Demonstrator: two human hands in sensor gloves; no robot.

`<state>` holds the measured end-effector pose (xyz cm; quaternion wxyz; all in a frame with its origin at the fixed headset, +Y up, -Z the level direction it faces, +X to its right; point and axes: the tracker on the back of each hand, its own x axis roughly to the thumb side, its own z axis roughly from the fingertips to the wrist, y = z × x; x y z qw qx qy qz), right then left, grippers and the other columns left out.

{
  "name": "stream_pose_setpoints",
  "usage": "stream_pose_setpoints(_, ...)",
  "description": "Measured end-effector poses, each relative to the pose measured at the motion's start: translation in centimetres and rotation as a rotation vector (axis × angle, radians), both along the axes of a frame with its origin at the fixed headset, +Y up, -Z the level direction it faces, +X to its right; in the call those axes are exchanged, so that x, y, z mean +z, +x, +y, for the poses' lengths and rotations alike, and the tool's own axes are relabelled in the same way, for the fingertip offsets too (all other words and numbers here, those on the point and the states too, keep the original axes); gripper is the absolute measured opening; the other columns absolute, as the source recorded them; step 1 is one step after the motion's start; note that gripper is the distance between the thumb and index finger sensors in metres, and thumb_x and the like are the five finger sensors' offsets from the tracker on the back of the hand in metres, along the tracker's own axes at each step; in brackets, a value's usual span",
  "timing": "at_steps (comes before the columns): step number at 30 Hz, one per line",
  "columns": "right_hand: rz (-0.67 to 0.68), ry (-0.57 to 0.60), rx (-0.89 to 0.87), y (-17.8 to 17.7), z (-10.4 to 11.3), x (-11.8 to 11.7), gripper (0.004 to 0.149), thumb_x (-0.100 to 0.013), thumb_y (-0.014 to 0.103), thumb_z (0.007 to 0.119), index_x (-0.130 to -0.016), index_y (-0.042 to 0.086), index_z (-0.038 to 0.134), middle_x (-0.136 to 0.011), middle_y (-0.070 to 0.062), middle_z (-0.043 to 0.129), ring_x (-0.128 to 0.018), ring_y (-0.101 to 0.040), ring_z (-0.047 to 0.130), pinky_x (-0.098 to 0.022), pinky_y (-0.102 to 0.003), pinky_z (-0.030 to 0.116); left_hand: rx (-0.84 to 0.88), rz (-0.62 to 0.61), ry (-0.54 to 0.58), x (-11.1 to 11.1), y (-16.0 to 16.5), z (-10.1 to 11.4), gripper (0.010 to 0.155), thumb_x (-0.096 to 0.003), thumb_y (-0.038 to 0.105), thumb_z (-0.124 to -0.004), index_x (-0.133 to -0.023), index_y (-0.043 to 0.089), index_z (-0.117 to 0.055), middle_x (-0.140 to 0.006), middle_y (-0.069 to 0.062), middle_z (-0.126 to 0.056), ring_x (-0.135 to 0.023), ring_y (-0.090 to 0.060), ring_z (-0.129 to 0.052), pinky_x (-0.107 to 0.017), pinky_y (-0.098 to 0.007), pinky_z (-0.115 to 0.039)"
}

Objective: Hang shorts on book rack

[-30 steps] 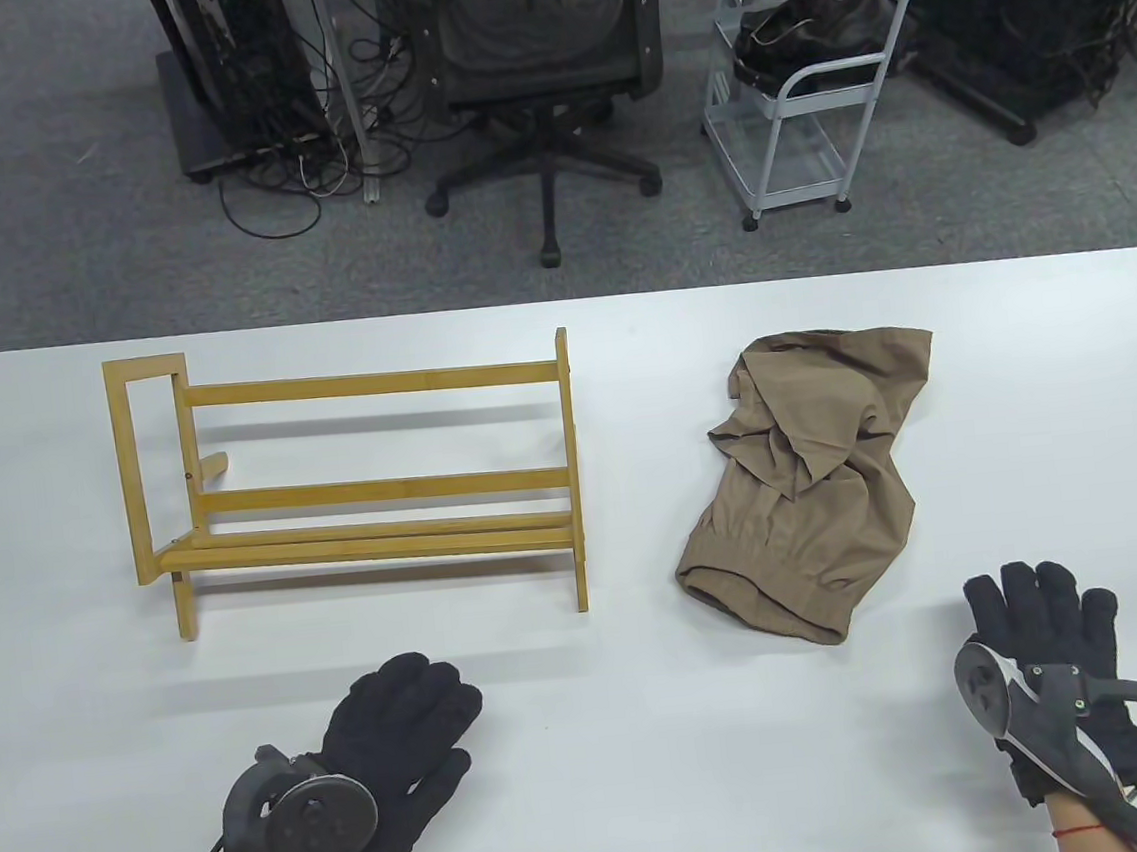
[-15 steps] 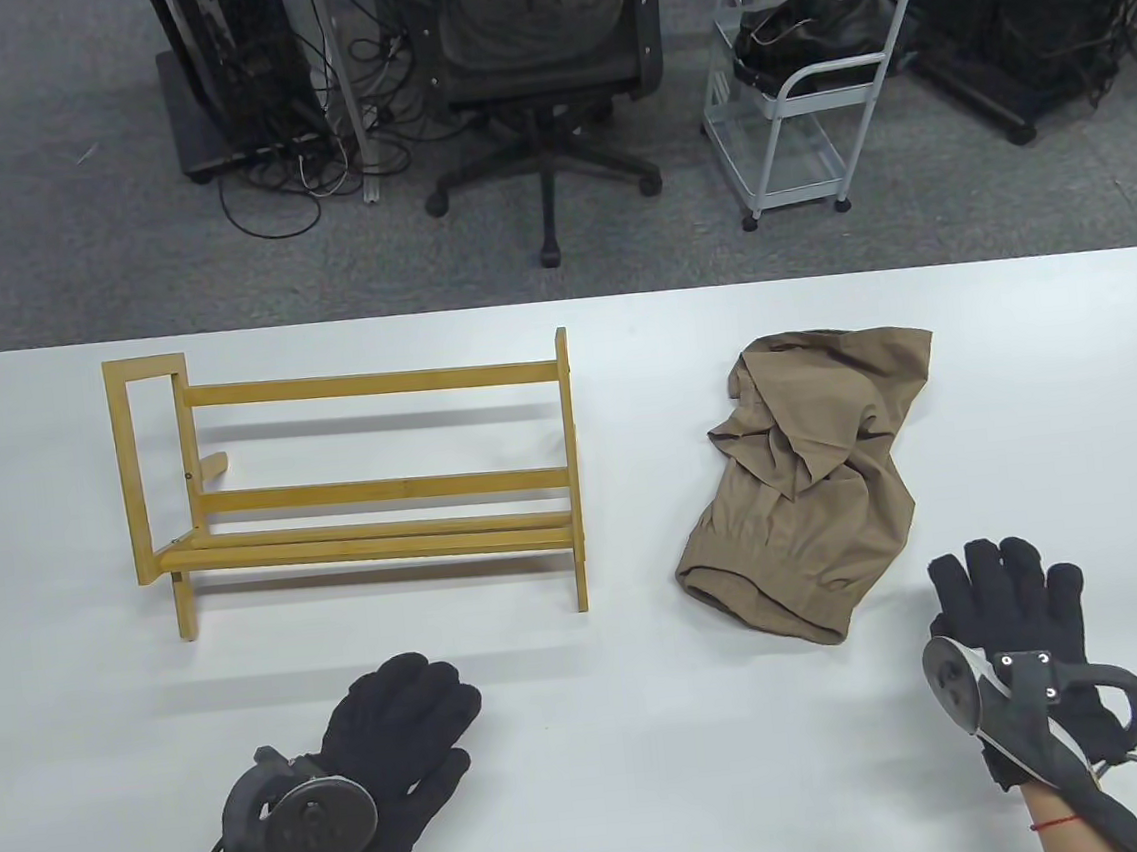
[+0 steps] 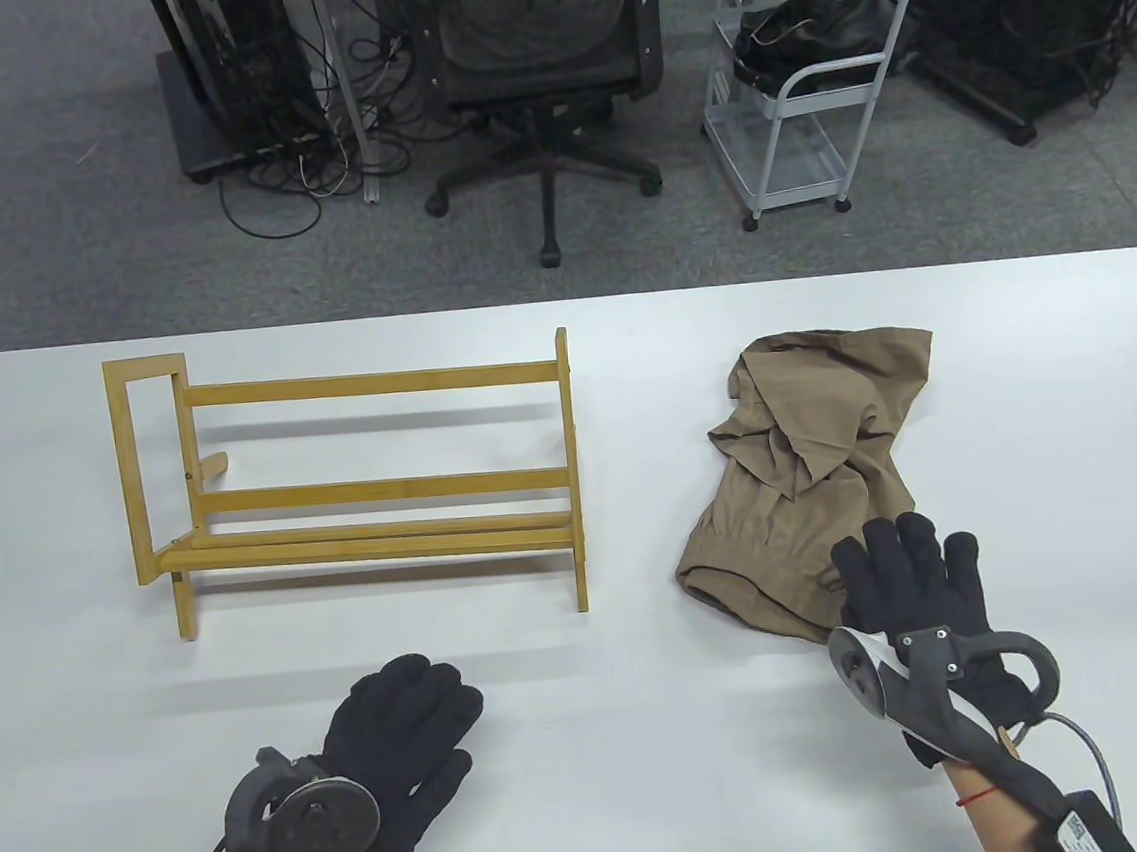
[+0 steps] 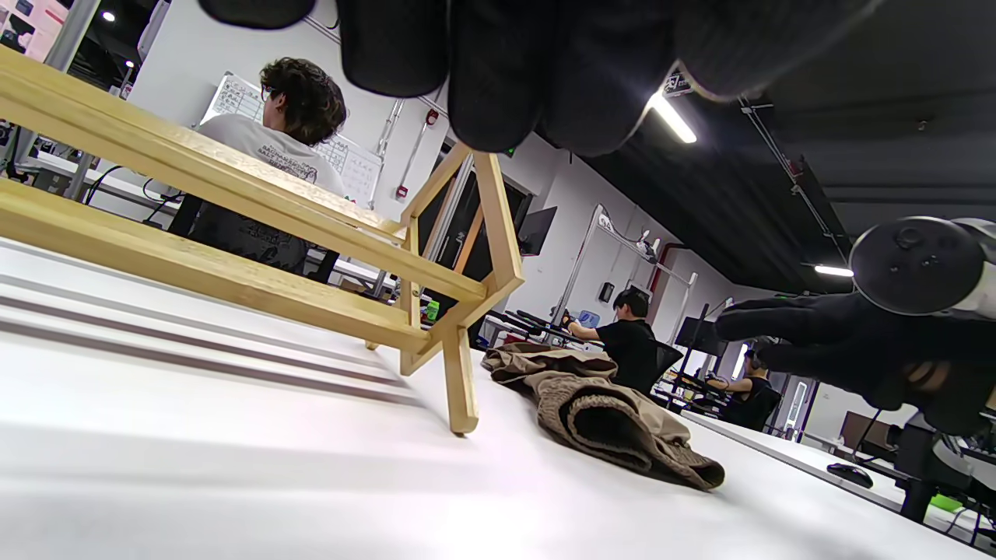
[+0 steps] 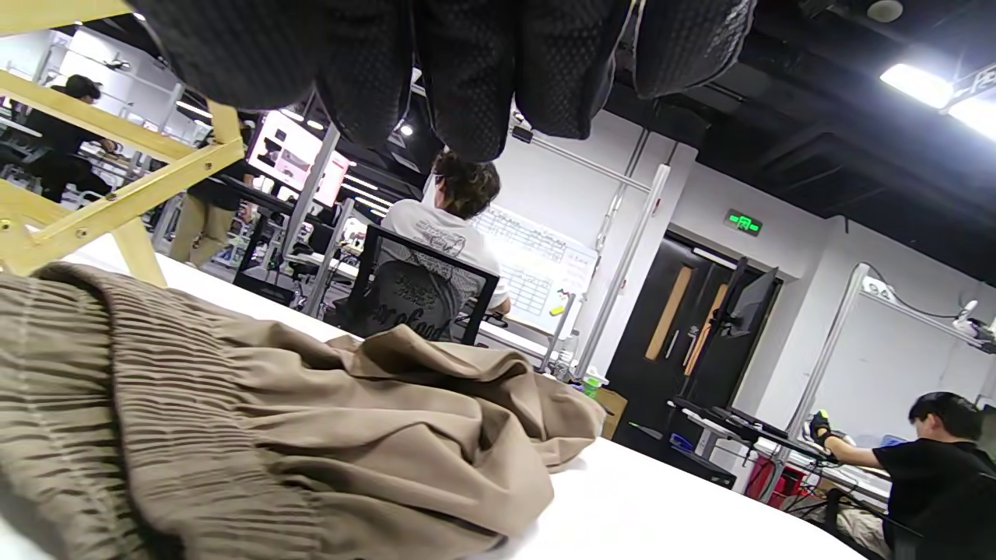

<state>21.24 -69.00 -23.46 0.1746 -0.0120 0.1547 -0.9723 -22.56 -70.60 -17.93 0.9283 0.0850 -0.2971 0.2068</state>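
The tan shorts (image 3: 813,463) lie crumpled on the right half of the white table (image 3: 599,744), waistband toward me; they also show in the left wrist view (image 4: 607,416) and fill the lower left of the right wrist view (image 5: 257,435). The wooden book rack (image 3: 362,476) stands upright on the left half, also in the left wrist view (image 4: 311,233). My right hand (image 3: 909,574) hovers open over the near right edge of the shorts, fingers spread, holding nothing. My left hand (image 3: 406,723) rests flat and open on the table in front of the rack.
Beyond the table's far edge stand an office chair (image 3: 533,58), a white trolley with a black bag (image 3: 811,71) and cabled equipment racks (image 3: 243,66). Bare table lies between the rack and the shorts.
My right hand has moved forward and to the left, from the bare table at the right to above the near edge of the shorts. My left hand has stayed still.
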Motion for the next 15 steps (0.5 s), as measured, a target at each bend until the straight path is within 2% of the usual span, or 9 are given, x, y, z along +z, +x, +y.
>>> stream_pose_setpoints(6,0.047,0.001,0.026,-2.0,-0.3,-1.3,0.056,-0.046,0.054,0.064,-0.100,0.042,0.058,-0.115,0.007,0.059,-0.110,-0.024,0.057,-0.082,-0.050,0.051,0.006,-0.006,-0.004,0.0,0.1,0.0,0.055,-0.0483,0.048,-0.069,-0.098,0.027,-0.076,-0.108,-0.003,-0.074,-0.104,-0.038,-0.064,-0.068,-0.063,-0.053)
stream_pose_setpoints(15,0.033,-0.082,-0.081,-4.1,-1.3,-4.1,0.058,-0.045,0.057,0.063,-0.101,0.044,0.053,-0.117,0.008,0.053,-0.112,-0.024,0.055,-0.083,-0.050,0.050,0.013,-0.009,0.001,-0.1,0.1,0.0,0.055,-0.0483,0.048,-0.069,-0.098,0.027,-0.076,-0.108,-0.003,-0.074,-0.103,-0.038,-0.064,-0.068,-0.063,-0.053)
